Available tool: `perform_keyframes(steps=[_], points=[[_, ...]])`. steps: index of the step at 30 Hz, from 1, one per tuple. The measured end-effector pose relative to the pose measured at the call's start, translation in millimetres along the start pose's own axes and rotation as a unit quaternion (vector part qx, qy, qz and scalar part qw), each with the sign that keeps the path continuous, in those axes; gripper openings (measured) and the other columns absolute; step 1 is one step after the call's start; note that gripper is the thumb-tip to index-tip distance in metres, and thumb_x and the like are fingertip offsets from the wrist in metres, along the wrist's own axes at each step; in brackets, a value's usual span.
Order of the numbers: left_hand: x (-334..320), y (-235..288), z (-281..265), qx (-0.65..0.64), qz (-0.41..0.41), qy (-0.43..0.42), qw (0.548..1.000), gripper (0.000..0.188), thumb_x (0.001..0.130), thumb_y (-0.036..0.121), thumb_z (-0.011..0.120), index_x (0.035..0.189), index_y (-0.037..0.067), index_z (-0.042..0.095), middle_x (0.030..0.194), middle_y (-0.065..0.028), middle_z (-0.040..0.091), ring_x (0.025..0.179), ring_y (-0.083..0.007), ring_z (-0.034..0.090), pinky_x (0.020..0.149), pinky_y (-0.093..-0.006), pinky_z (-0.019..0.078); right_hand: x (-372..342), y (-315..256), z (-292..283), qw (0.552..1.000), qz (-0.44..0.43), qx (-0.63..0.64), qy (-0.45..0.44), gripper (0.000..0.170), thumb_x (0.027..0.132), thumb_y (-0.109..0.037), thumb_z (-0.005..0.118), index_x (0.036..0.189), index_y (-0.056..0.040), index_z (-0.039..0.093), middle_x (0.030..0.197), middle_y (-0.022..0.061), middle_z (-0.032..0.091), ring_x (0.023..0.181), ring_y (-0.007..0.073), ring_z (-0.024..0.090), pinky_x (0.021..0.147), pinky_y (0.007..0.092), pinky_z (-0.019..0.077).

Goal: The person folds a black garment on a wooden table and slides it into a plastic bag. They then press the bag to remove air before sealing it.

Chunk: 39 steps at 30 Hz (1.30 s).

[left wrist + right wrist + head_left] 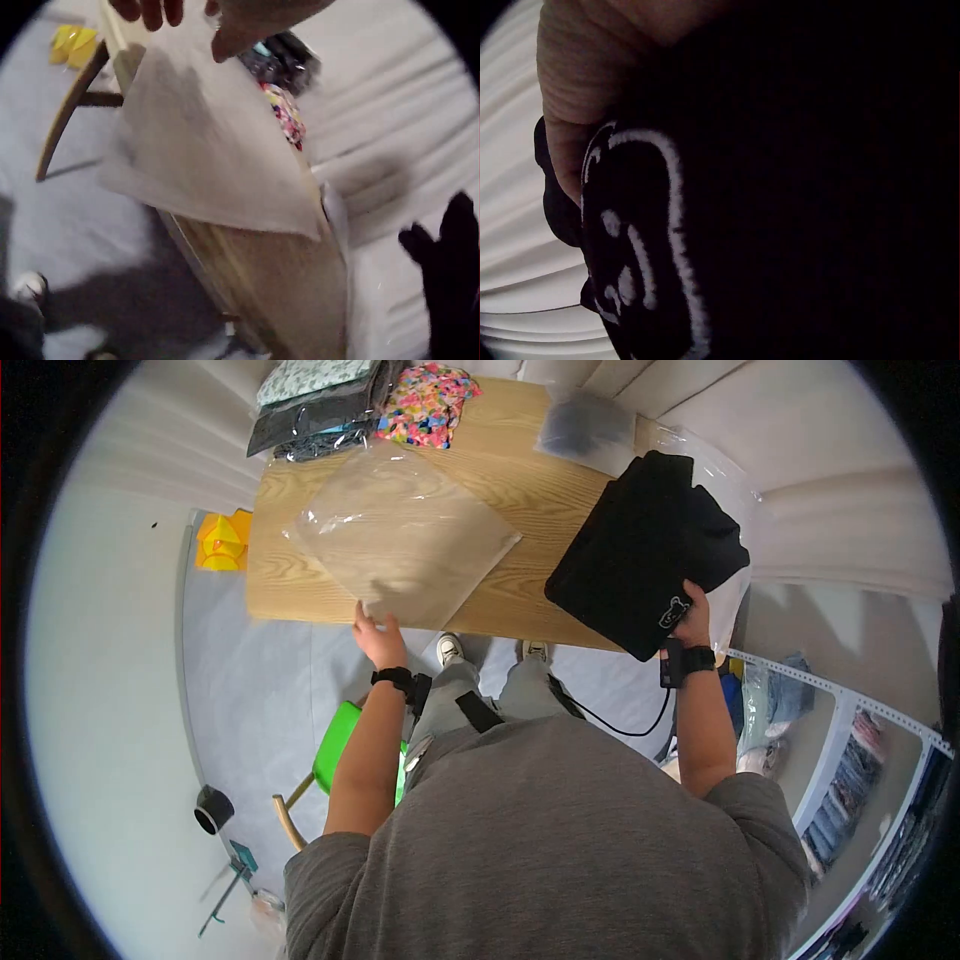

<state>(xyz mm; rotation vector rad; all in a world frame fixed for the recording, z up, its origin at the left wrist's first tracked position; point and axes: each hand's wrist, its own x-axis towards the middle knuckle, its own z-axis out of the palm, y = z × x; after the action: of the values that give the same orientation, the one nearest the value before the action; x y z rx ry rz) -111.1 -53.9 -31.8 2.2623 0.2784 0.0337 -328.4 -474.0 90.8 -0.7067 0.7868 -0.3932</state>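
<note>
Now, the right hand (pixel 692 616) is gripping black clothing (pixel 635 550); fingers parted, the left hand (pixel 380 641) is hovering at a clear bag (pixel 410 535) by the table's (pixel 278 585) edge.

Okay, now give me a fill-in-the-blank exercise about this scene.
The person's right hand grips a folded ____ garment with a white outline design.
Near the left hand, a flat, transparent plastic bag lies on a table made of ____.
The plastic seat with wooden legs is coloured ____.

Missing words, in order: black; wood; green.
</note>
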Motion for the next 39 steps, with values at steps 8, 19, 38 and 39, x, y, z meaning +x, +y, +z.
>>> perform_keyframes(steps=[8, 19, 38, 39], points=[[-53.4, 44.7, 29.3, 0.191, 0.316, -0.160, 0.915, 0.032, 0.071, 0.023, 0.067, 0.098, 0.011, 0.058, 0.101, -0.0092, 0.055, 0.098, -0.0294, 0.050, 0.081, -0.0417, 0.0426, -12.0, -15.8, 7.2, 1.000, 0.021, -0.015, -0.012, 0.046, 0.072, -0.019, 0.062, 0.113, 0.0010, 0.053, 0.107, 0.0159, 0.059, 0.096, 0.0323, 0.058, 0.087, 0.0435, 0.0472], [-53.8, 36.6, 54.2, 0.209, 0.262, -0.101, 0.937, 0.015, 0.079, 0.024, 0.059, 0.085, 0.010, 0.063, 0.088, -0.0069, 0.057, 0.087, -0.0280, 0.054, 0.072, -0.0397, 0.0476, -3.4, 6.7, 12.5, 0.988, 0.134, -0.037, -0.069, 0.047, 0.067, -0.016, 0.063, 0.110, 0.0000, 0.055, 0.101, 0.0123, 0.062, 0.090, 0.0304, 0.060, 0.085, 0.0412, 0.0487], [-27.1, 37.8, 38.2, 0.055, 0.162, -0.096, 0.981, 0.014, 0.076, 0.013, 0.062, 0.080, -0.001, 0.063, 0.077, -0.0171, 0.059, 0.076, -0.0323, 0.057, 0.070, -0.0384, 0.0458, 37.7, 72.6, 70.0, 0.766, -0.258, -0.584, 0.070, 0.046, 0.070, -0.004, 0.058, 0.114, 0.0029, 0.047, 0.116, 0.0225, 0.049, 0.114, 0.0329, 0.042, 0.100, 0.0418, 0.0304], [-27.5, 40.1, 33.4, 0.020, 0.154, -0.087, 0.984, 0.013, 0.077, 0.011, 0.062, 0.079, -0.002, 0.063, 0.077, -0.0170, 0.059, 0.074, -0.0319, 0.057, 0.069, -0.0379, 0.0458, 32.5, 70.8, 86.7, 0.738, -0.314, -0.597, 0.004, 0.043, 0.070, -0.005, 0.058, 0.112, 0.0001, 0.049, 0.115, 0.0211, 0.050, 0.113, 0.0331, 0.043, 0.099, 0.0411, 0.0313]])
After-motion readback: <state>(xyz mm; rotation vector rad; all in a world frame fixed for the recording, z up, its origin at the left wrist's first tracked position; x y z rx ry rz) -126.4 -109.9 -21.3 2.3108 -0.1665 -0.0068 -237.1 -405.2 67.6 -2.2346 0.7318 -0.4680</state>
